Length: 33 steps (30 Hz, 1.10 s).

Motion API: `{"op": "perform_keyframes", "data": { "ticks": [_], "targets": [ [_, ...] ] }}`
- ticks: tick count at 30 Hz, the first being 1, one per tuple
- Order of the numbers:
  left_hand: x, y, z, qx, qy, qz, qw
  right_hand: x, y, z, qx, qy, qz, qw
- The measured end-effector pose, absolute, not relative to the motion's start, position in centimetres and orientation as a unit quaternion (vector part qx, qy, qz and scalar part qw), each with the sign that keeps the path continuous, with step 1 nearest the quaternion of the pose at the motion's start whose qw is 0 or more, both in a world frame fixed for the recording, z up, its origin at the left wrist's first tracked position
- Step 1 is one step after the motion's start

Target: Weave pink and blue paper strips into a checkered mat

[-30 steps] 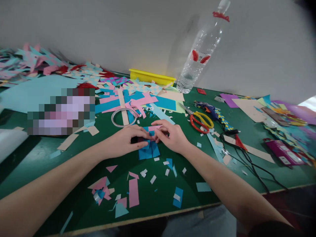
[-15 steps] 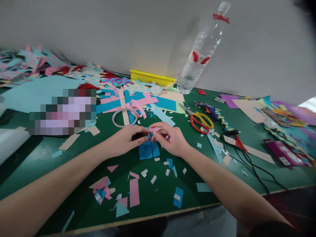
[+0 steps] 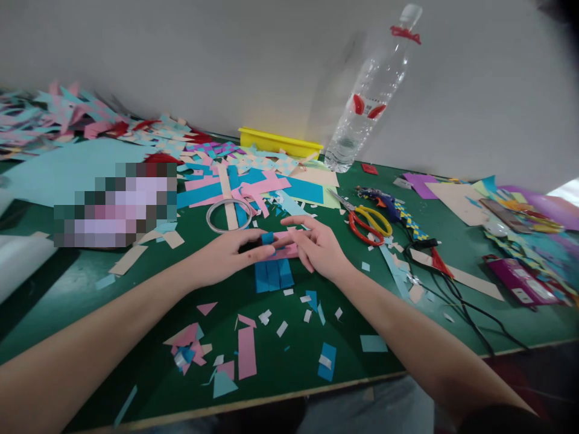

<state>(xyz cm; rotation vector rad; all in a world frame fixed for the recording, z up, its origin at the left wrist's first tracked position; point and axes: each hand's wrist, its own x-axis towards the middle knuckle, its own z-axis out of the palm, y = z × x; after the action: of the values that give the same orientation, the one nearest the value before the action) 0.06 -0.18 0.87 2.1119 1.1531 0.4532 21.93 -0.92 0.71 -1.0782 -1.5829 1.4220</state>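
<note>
Blue paper strips (image 3: 274, 276) lie side by side on the table under my hands, their near ends pointing toward me. Pink paper strips (image 3: 287, 249) run across them. My left hand (image 3: 228, 256) is closed on the left side of this paper piece, its thumb resting over the blue strips. At the other side, my right hand (image 3: 320, 248) pinches the right end of a pink strip between thumb and fingers, with the index finger raised above. My fingers hide part of where the strips cross.
Beyond my hands lies a tape roll (image 3: 229, 216). Red-and-yellow scissors (image 3: 368, 226) rest to the right, below a tilted-looking plastic bottle (image 3: 362, 108). Paper scraps (image 3: 246, 352) litter the near table. A yellow tray (image 3: 280, 143) stands by the wall; black cords (image 3: 456, 295) trail right.
My right hand has shifted slightly right and its index finger has lifted and straightened. More of the pink strips now shows between my hands. My left hand stays nearly in place.
</note>
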Motion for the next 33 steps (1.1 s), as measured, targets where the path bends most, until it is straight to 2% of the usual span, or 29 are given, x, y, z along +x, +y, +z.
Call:
{"op": "perform_keyframes", "data": {
  "ticks": [6, 15, 29, 33],
  "targets": [
    [0.1, 0.4, 0.1, 0.819, 0.448, 0.161, 0.321, 22.0, -0.8, 0.3, -0.405, -0.636, 0.544, 0.368],
    [0.4, 0.5, 0.1, 0.810, 0.457, 0.175, 0.324, 22.1, -0.9, -0.4, -0.375, -0.686, 0.445, 0.437],
    [0.2, 0.5, 0.1, 0.811, 0.450, 0.170, 0.332, 22.1, -1.0, -0.1, -0.395, -0.686, 0.408, 0.455],
    [0.1, 0.5, 0.0, 0.811, 0.444, 0.175, 0.339, 22.0, -1.1, 0.0, -0.401, -0.660, 0.440, 0.457]
  ]
}}
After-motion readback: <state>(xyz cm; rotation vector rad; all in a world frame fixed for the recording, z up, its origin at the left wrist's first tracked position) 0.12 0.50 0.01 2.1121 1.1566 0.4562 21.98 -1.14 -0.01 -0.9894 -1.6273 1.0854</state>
